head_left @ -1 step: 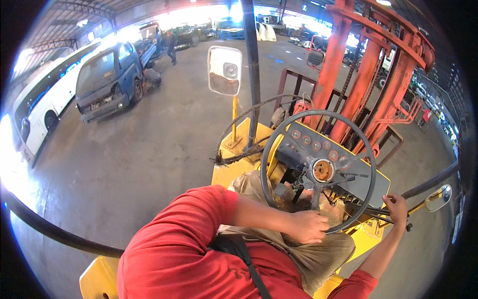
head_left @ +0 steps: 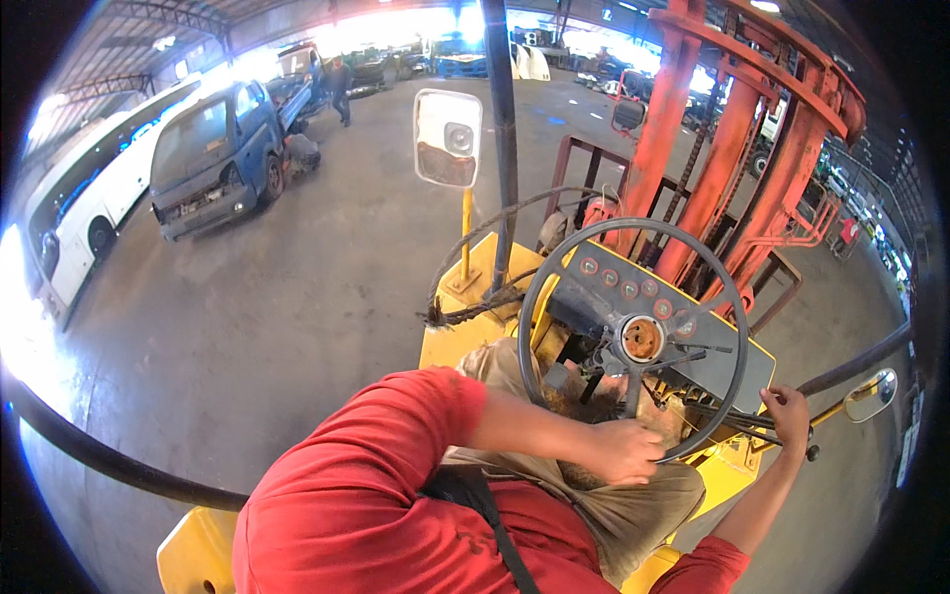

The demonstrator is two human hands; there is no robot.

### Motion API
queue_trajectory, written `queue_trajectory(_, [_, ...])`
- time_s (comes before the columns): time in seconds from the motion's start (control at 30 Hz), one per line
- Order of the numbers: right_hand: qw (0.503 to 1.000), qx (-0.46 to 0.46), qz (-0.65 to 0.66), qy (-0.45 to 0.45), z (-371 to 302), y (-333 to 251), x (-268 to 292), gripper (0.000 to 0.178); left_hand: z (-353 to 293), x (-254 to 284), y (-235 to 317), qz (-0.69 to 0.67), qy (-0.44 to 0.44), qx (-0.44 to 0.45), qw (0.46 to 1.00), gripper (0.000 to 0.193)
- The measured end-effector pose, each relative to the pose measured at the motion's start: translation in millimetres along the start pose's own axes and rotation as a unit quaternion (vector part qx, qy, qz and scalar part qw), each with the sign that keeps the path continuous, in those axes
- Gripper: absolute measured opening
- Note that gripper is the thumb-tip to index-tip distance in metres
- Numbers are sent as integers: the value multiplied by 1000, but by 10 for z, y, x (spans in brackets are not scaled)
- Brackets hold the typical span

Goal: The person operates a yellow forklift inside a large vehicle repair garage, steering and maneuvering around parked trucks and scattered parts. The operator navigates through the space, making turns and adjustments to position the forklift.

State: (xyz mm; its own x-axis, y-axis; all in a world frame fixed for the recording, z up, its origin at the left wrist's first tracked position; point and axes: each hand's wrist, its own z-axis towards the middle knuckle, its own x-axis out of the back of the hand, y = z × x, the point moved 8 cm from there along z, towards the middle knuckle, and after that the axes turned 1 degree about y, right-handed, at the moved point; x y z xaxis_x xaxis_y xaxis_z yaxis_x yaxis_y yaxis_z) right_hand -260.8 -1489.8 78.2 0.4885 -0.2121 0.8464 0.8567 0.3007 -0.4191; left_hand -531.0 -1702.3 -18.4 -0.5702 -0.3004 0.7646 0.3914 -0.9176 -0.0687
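Observation:
My left hand (head_left: 621,451) is closed at the lower rim of a large black steering wheel (head_left: 734,381), its forearm reaching across my lap. The wheel's hub is uncovered and rusty. To the right of the wheel, my right hand (head_left: 789,416) is raised with curled fingers at the ends of thin black control levers (head_left: 749,421); the part inside the fingers is hidden. One lever's round black knob (head_left: 813,452) shows just below that hand. Behind the wheel is a grey dashboard (head_left: 604,307) with several round, red-rimmed gauges.
Ahead rises the forklift's orange mast (head_left: 688,168). Mirrors stand at left (head_left: 447,139) and right (head_left: 872,394), beside a dark cab post (head_left: 501,148). A worn blue van (head_left: 203,163) and a white bus (head_left: 84,213) are parked at left. A person (head_left: 338,89) is on the floor far off.
My left hand and forearm have shifted slightly to the right along the wheel's lower rim. My right hand stays in place.

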Motion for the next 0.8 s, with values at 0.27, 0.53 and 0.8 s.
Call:
queue_trajectory(0.27, [1000, 12, 24, -1, -26, 208, 47, 48, 1191, -601, -451, 43, 7, 54, 998, 24])
queue_trajectory(0.53, [1000, -4, 15, -7, -72, 5, 24, 53, 1492, -564, -888, 49, 16, 130, 990, 26])
queue_trajectory(0.8, [1000, -16, 19, -6, -74, 111, 23, 55, 1502, -452, -832, 49, 13, 137, 989, 23])
